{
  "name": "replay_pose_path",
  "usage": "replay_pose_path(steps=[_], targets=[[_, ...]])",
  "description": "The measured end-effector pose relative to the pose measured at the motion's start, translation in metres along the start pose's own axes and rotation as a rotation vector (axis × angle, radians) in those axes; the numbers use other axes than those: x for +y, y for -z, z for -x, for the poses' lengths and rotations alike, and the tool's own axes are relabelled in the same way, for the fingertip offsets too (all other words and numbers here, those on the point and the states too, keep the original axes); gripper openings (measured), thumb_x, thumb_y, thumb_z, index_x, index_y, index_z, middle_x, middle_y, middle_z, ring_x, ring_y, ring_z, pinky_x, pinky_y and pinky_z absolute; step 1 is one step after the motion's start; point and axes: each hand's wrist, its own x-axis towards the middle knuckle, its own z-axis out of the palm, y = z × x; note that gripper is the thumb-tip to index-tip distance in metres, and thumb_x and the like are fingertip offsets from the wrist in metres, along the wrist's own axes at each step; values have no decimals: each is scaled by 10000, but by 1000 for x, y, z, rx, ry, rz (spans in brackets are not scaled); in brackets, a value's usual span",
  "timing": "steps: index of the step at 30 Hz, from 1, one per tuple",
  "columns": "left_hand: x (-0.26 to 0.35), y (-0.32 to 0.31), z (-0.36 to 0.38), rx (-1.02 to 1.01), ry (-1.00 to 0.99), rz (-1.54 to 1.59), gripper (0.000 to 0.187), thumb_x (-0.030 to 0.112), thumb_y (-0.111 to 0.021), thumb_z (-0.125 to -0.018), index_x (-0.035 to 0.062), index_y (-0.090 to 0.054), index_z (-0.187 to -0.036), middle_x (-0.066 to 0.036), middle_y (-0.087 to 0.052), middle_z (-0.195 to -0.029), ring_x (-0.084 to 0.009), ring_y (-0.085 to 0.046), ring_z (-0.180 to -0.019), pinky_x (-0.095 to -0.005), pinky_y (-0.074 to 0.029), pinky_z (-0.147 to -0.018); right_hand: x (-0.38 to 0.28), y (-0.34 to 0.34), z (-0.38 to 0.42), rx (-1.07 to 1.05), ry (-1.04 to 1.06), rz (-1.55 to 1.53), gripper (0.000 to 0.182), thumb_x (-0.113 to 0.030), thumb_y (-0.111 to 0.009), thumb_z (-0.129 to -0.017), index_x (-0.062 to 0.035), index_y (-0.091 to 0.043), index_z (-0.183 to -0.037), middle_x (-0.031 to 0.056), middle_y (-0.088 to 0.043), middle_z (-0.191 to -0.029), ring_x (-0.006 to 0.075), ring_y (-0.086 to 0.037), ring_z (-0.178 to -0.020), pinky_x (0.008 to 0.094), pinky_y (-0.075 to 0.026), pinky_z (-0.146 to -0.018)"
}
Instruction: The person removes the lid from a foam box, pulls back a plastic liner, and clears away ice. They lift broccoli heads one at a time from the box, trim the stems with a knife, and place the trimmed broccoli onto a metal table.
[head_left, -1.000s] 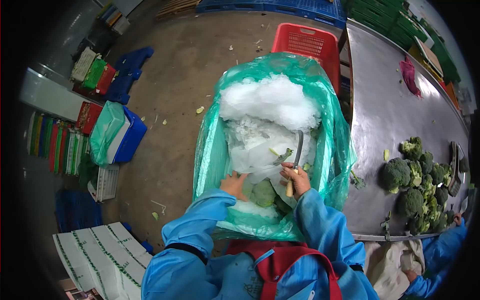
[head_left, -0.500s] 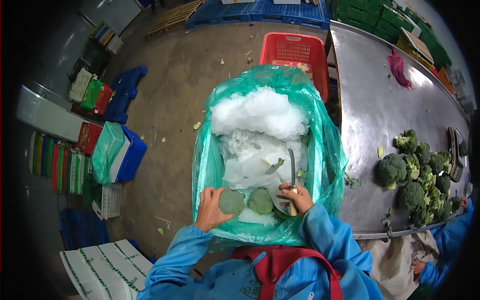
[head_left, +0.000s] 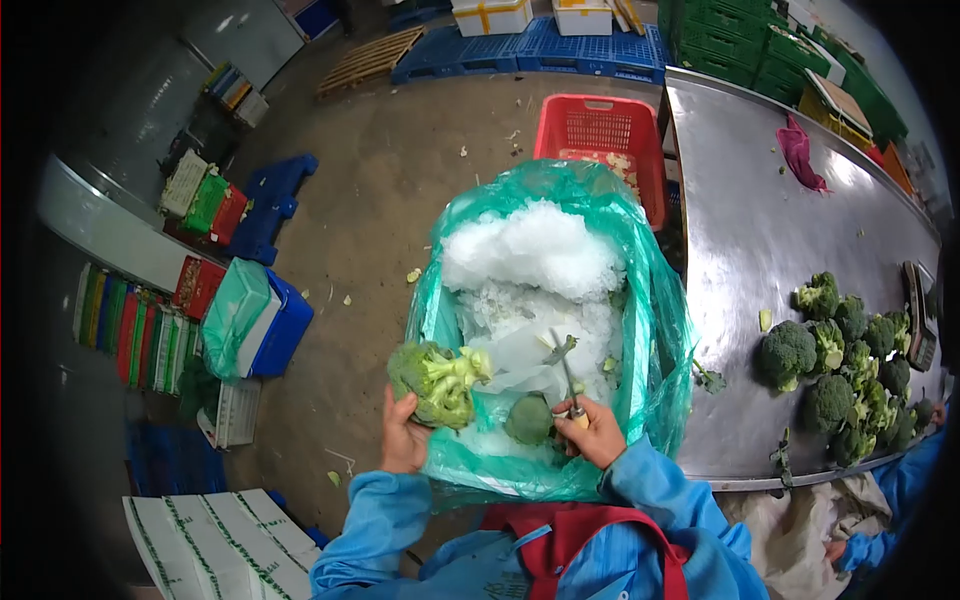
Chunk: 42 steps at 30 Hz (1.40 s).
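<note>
My left hand (head_left: pixel 404 440) is closed round a broccoli head (head_left: pixel 420 382), its pale cut stems turned to the right, over the left edge of the box. A knife with a light handle (head_left: pixel 579 416) is gripped in my right hand (head_left: pixel 597 436), its thin blade pointing up and away. Close to the blade tip is a small green leaf piece (head_left: pixel 560 350). Another broccoli head (head_left: pixel 528 418) sits in the near part of the box, just left of my right hand. The box is lined with green plastic (head_left: pixel 660 330) and holds crushed ice (head_left: pixel 535 250).
On the steel table (head_left: pixel 740 230) to the right lie several broccoli heads (head_left: pixel 828 402) beside a scale (head_left: pixel 922 315). A red crate (head_left: pixel 648 135) stands beyond the box. White boxes (head_left: pixel 215 545) are at the lower left. Another person's sleeve (head_left: pixel 870 550) shows at the lower right.
My left hand has lifted the left broccoli head out of the box and turned its stems to the right. The knife blade has tilted left, closer to the leaf piece.
</note>
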Motion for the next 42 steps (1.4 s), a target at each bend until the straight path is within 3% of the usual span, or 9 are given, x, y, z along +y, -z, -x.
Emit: replay_pose_path(steps=[2, 5, 17, 21, 24, 26, 34, 39, 42], targets=[[-19, -5, 7, 23, 326, 361, 595, 323, -556, -807, 72, -378, -1316, -132, -462, -1295, -313, -464, -1186, -510, -398, -965, -8, -9, 11, 76, 186, 96, 152, -133, -606, -833, -74, -580, -971, 68, -619, -703, 185, -617, -575, 321, -463, -485], [-28, -29, 24, 33, 386, 398, 651, 417, -528, -813, 118, -348, -1362, -108, -441, -1336, -310, -451, -1204, -536, -396, -956, -34, -16, 29, 169, 532, 560, 180, -113, -621, -746, -81, -549, -908, 139, -595, -752, 346, -579, -657, 414, -465, -578], [-24, -41, 43, -40, 313, 364, 643, 423, -514, -786, 48, -423, -1300, -134, -484, -1294, -299, -491, -1165, -474, -400, -987, -39, -12, 35, 234, 728, 813, 228, -132, -616, -742, -74, -492, -924, 132, -594, -783, 339, -597, -699, 444, -464, -570], [-16, -25, 41, -110, 230, 421, 650, 401, -495, -773, 18, -424, -1293, -151, -517, -1251, -297, -522, -1128, -432, -410, -982, 29, 45, 3, 232, 228, 877, 259, -175, -628, -777, -67, -511, -981, 164, -591, -753, 319, -598, -631, 434, -462, -558], [-18, -17, 48, -96, 260, 367, 672, 304, -518, -742, 20, -369, -1332, -147, -493, -1268, -285, -511, -1142, -412, -393, -999, -10, 27, 35, 158, 274, 462, 325, -219, -623, -831, -63, -521, -1098, 135, -597, -692, 225, -564, -521, 369, -457, -505], [-18, -32, 42, -148, 103, 99, 723, 270, -571, -715, 21, -311, -1342, -139, -471, -1261, -269, -488, -1159, -398, -381, -1008, -60, 11, 44, -89, 14, -133, 401, -240, -614, -862, -73, -492, -1206, 61, -582, -671, 120, -504, -481, 288, -431, -453], [-17, -84, 31, -635, -301, -380, 949, 129, -801, -588, 58, -229, -1341, -181, -266, -1411, -279, -331, -1282, -385, -281, -1064, -11, 32, 42, -69, 29, -548, 458, -247, -642, -831, -33, -480, -1201, 65, -572, -805, 124, -480, -449, 248, -414, -406], [-39, -107, 25, -635, 36, -63, 841, 83, -761, -646, 105, -293, -1345, -132, -380, -1374, -245, -336, -1285, -389, -343, -982, 4, 76, 71, -85, 201, -857, 341, -158, -613, -825, -1, -481, -1097, 82, -569, -722, 141, -488, -407, 265, -429, -374], [-92, -86, 4, -493, 266, -458, 501, 139, -704, -720, 54, -510, -1174, -111, -581, -1099, -189, -562, -981, -309, -448, -820, 23, 131, 105, 22, 327, -950, 322, -240, -585, -836, 6, -518, -1033, 89, -560, -667, 152, -485, -410, 277, -428, -381]])
